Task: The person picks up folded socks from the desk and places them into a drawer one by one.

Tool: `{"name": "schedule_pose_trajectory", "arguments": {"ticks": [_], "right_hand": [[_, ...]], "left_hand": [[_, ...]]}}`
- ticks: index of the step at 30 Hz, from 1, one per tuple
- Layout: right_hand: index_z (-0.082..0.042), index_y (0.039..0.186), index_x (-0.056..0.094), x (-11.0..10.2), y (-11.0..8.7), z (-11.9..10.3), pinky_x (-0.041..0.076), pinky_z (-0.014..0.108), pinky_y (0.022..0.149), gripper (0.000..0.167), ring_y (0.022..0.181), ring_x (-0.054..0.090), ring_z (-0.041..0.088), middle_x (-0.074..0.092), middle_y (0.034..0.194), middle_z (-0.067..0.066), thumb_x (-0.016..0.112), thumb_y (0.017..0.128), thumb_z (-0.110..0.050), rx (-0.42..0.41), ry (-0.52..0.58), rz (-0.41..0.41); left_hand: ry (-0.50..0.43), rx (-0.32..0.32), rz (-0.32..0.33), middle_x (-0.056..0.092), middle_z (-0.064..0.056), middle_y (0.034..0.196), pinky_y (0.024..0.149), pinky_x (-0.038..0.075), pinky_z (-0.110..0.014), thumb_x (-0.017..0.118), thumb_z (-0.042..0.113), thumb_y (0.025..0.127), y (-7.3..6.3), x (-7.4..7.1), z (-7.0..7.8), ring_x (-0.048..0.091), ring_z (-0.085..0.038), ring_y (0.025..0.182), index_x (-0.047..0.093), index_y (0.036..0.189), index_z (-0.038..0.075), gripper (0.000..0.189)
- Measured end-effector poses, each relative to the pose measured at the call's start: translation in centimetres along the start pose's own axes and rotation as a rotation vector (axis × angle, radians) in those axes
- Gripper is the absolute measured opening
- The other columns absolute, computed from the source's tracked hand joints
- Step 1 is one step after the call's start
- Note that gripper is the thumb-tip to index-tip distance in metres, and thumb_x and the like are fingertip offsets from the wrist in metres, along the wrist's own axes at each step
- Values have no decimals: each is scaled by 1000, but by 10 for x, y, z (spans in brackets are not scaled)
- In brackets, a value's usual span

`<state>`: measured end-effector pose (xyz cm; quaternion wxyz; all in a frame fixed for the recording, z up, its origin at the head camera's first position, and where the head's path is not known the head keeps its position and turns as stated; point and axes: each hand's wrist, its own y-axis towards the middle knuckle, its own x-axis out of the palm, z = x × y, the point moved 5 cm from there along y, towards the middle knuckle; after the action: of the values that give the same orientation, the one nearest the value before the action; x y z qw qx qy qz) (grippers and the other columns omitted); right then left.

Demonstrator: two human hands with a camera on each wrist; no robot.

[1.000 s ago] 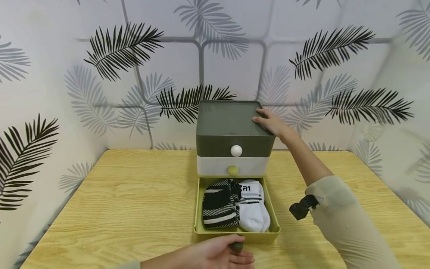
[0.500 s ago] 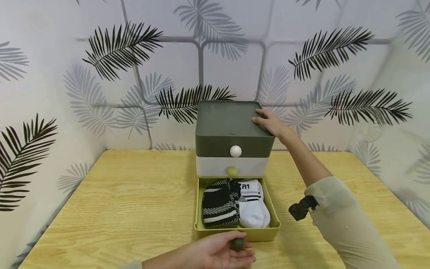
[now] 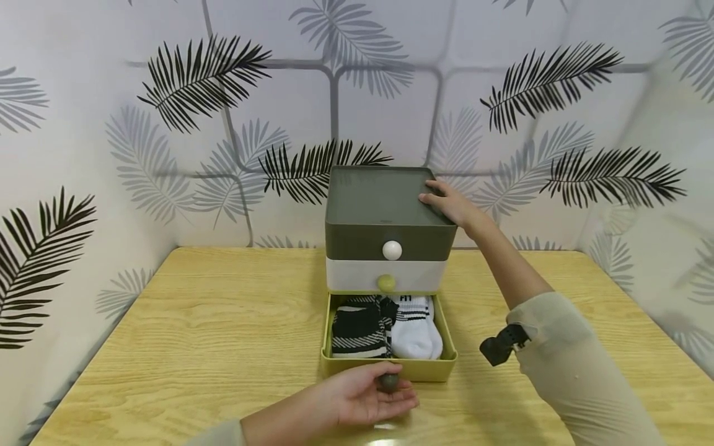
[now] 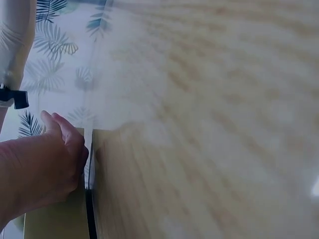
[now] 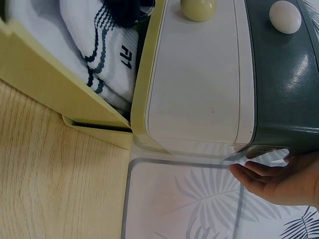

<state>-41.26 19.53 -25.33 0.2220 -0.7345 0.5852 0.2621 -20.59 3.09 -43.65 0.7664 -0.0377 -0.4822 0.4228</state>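
A small stacked drawer unit [image 3: 362, 241] stands on the wooden table, dark green above a white tier. Its yellow-green bottom drawer [image 3: 426, 370] is partly pulled out. Inside lie a black-and-white patterned folded knit item [image 3: 359, 331] and white socks [image 3: 415, 339] with dark stripes. My left hand [image 3: 359, 396] holds the drawer's dark round knob [image 3: 388, 382], thumb over it and fingers below. Seen from the left wrist, the hand's back hides the knob. My right hand [image 3: 454, 205] rests on the unit's top right edge, fingers spread over the rim; the right wrist view shows it along the side.
A white knob [image 3: 392, 250] and a yellow-green knob [image 3: 386, 284] mark the upper two tiers, both pushed in. Wood-grain table [image 3: 234, 334] extends on both sides. A leaf-patterned curtain [image 3: 385, 93] hangs right behind the unit.
The bottom drawer has slid inward toward the unit, with my left hand moving along at its knob. The socks have gone further under the white tier. My right hand has stayed in place.
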Motion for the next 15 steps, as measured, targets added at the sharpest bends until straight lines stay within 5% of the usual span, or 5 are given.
{"name": "schedule_pose_trajectory", "arguments": {"ticks": [15], "right_hand": [[-6, 148, 15, -1, 0, 1, 13, 48, 106, 63, 135, 9, 35, 6, 150, 19, 42, 97, -31, -8, -4, 12]], "left_hand": [[-61, 58, 48, 46, -26, 112, 91, 43, -34, 48, 14, 95, 22, -4, 28, 47, -37, 115, 53, 93, -9, 23]]}}
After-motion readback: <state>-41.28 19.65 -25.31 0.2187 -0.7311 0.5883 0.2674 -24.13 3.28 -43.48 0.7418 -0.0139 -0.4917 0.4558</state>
